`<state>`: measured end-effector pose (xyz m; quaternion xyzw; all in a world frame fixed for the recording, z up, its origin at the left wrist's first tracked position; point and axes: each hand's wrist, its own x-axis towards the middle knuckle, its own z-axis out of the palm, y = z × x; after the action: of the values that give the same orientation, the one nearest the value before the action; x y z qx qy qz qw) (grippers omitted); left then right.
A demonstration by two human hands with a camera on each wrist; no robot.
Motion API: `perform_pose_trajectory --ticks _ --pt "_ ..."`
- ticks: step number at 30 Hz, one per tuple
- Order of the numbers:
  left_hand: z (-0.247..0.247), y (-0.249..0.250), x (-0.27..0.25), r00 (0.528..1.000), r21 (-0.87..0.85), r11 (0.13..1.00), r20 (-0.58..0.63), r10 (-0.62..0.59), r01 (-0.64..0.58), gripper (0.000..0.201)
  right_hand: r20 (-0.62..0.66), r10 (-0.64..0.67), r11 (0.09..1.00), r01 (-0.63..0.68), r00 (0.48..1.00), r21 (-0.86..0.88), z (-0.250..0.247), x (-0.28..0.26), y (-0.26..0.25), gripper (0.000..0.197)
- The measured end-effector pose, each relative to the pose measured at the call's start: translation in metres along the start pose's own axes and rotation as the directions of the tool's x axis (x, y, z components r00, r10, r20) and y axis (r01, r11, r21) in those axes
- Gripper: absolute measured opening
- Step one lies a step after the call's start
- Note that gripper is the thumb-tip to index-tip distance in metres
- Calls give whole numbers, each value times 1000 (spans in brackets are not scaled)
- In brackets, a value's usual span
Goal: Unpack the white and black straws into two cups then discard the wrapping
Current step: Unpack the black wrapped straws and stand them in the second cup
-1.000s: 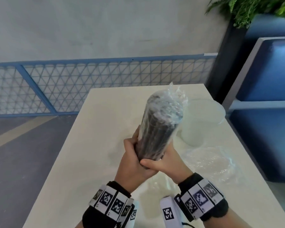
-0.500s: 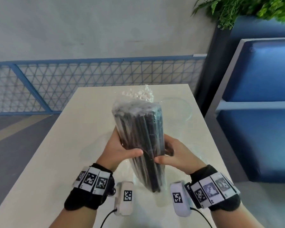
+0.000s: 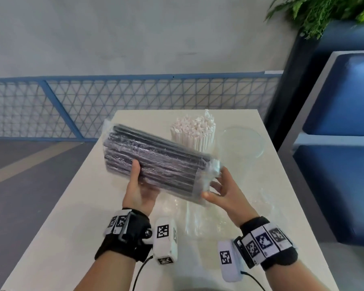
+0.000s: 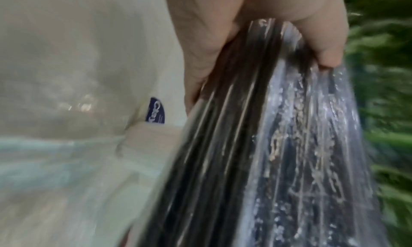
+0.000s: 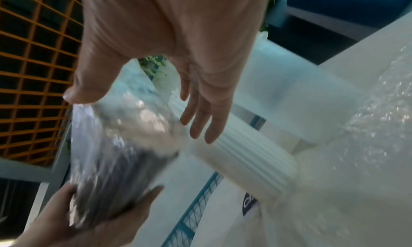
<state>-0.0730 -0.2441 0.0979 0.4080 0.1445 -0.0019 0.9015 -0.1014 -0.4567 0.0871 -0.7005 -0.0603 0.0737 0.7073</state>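
A pack of black straws [image 3: 156,162] in clear wrapping lies tilted, almost level, above the table. My left hand [image 3: 139,185] grips it from below near the middle, thumb on the front; in the left wrist view the left hand [image 4: 245,30] curls round the pack [image 4: 256,145]. My right hand [image 3: 219,187] is at the pack's right end with straight, spread fingers, thumb under the wrapping's edge. The right wrist view shows that right hand [image 5: 178,39] over the pack [image 5: 116,154]. Behind, white straws [image 3: 194,133] stand bundled in a cup. An empty clear cup [image 3: 242,143] stands to their right.
Loose clear wrapping [image 3: 198,219] lies on the cream table [image 3: 72,227] below my hands. A blue mesh railing [image 3: 135,101] runs behind the table. A blue seat [image 3: 334,164] and a plant [image 3: 324,13] are on the right.
The pack has swung from upright to nearly level, its top going left. My right hand has let go of its side and opened at the right end. The left hand still grips it.
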Motion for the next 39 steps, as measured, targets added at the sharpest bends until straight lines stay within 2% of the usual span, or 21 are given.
perform_pose_trajectory --ticks 1,3,7,9,11,12,14,16,18,19,20,22,23,25,27,29,31,33,35,37,39 --pt "2 0 -3 1000 -11 1000 10 -10 10 36 0 -4 1000 4 1000 -12 7 0 2 89" --pt "6 -3 -7 999 8 1000 34 -26 26 40 -44 -30 998 27 999 -64 21 1 0 64" --pt "2 -1 -5 999 121 992 23 -22 19 48 -160 -130 980 102 979 -171 18 4 -26 59" --pt "-1 1 -2 999 229 973 -50 20 -8 74 -171 -195 950 143 966 -278 2 4 -51 65" --pt "0 4 0 983 364 928 -120 136 -84 102 -172 -271 902 187 947 -390 -19 2 -79 68" --pt "2 5 1 975 447 883 -87 202 -143 109 -166 -293 872 192 941 -451 -29 0 -92 68" --pt "8 4 3 957 605 745 120 265 -282 111 -162 -296 818 162 942 -552 -43 -4 -114 68" --pt "18 1 7 905 722 546 332 265 -424 101 -160 -302 762 137 940 -633 -51 -9 -131 67" --pt "35 -2 7 864 777 377 462 201 -504 88 -155 -330 709 136 931 -692 -55 -11 -142 68" --pt "44 -4 6 851 772 365 504 148 -521 85 -147 -349 681 143 926 -718 -56 -13 -147 69" --pt "53 -8 5 850 759 412 520 81 -504 83 -131 -367 648 152 921 -747 -56 -14 -151 68" --pt "67 -19 1 868 734 578 489 -85 -357 76 -93 -384 589 166 919 -791 -53 -15 -156 66" --pt "71 -26 1 866 722 624 479 -140 -299 71 -87 -384 582 168 919 -795 -52 -15 -156 64" --pt "68 -41 2 867 712 648 473 -156 -272 59 -109 -379 651 181 919 -737 -53 -12 -150 54" --pt "58 -50 5 880 722 648 445 -165 -244 54 -162 -363 742 180 918 -646 -56 -6 -135 37" --pt "46 -52 7 903 735 644 399 -156 -213 60 -192 -338 786 164 921 -596 -58 0 -117 28" --pt "34 -50 11 920 740 641 368 -133 -203 72 -195 -322 814 166 926 -556 -55 3 -98 32" --pt "25 -44 16 927 757 619 356 -120 -211 80 -205 -324 826 170 924 -537 -49 7 -79 46" --pt "18 -40 20 931 796 561 346 -115 -226 88 -252 -358 815 169 899 -554 -39 11 -61 54" --pt "14 -41 21 937 821 519 334 -102 -236 94 -358 -394 829 158 847 -537 -28 15 -46 50" --pt "8 -45 21 944 829 506 319 -82 -236 96 -461 -360 879 131 811 -458 -18 17 -37 44"
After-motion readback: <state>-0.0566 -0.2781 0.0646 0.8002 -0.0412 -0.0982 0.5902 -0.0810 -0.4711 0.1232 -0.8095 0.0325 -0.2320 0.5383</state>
